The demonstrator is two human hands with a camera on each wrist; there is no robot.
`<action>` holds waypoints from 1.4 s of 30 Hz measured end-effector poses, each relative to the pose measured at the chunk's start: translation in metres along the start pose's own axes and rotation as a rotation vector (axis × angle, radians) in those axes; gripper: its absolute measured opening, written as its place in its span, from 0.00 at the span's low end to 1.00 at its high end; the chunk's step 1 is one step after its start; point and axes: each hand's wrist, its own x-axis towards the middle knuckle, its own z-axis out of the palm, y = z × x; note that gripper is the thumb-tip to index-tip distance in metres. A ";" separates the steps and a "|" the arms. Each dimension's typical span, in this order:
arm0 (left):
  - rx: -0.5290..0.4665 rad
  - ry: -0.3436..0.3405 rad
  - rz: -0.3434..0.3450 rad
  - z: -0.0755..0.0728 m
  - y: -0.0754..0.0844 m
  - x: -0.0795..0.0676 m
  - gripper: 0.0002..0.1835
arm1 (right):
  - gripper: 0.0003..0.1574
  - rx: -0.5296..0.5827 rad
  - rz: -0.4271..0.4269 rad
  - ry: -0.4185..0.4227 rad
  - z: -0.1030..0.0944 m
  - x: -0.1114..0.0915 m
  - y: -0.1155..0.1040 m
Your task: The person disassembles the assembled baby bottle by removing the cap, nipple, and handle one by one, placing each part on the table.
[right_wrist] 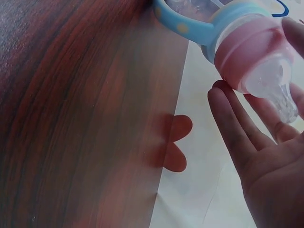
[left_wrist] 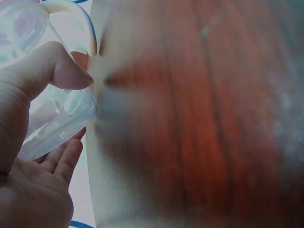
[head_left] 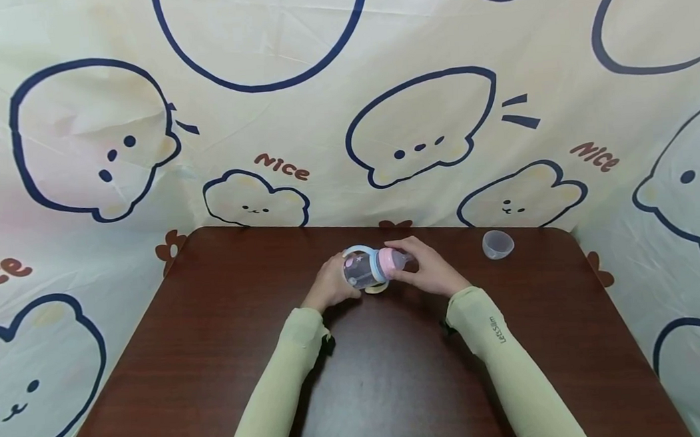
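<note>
A clear baby bottle [head_left: 361, 272] lies on its side between the two hands, above the far part of the table. My left hand [head_left: 332, 283] grips its body, with the thumb pressed along the clear wall [left_wrist: 61, 107] and fingers behind. Around the neck runs a light blue ring with curved handles [right_wrist: 185, 24]. At the bottle's right end, my right hand [head_left: 430, 271] holds the pink collar [right_wrist: 251, 50] between thumb and fingertips. The clear teat [right_wrist: 270, 85] points toward the right palm. Part of the bottle is hidden behind the left fingers.
A small translucent cup-shaped cap [head_left: 498, 245] stands to the right, near the far edge of the brown table [head_left: 184, 362]. A cream cloth with cartoon drawings [head_left: 320, 127] hangs behind and on both sides.
</note>
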 end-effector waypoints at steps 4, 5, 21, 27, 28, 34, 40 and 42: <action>0.008 -0.003 0.002 -0.001 0.000 0.000 0.49 | 0.42 0.004 0.007 -0.001 0.001 0.001 0.001; 0.007 -0.002 0.003 -0.001 0.001 -0.001 0.49 | 0.41 0.004 0.008 0.001 0.002 0.001 0.001; -0.008 0.007 0.005 -0.001 0.001 -0.002 0.51 | 0.39 0.035 0.004 0.017 0.003 0.001 0.000; -0.015 0.003 -0.012 -0.001 0.001 -0.002 0.53 | 0.38 0.033 -0.004 0.023 0.003 0.001 0.000; -0.016 0.004 -0.015 0.000 0.001 -0.002 0.53 | 0.38 0.033 -0.006 0.023 0.003 0.001 -0.001; -0.013 0.009 -0.008 0.000 0.000 -0.001 0.52 | 0.38 0.026 -0.011 0.031 0.003 0.000 -0.001; -0.015 0.011 0.021 0.002 -0.003 0.000 0.49 | 0.39 0.029 -0.005 0.033 0.003 -0.001 -0.002; -0.005 0.016 0.031 0.001 -0.004 0.000 0.48 | 0.39 0.033 -0.008 0.033 0.004 0.000 -0.003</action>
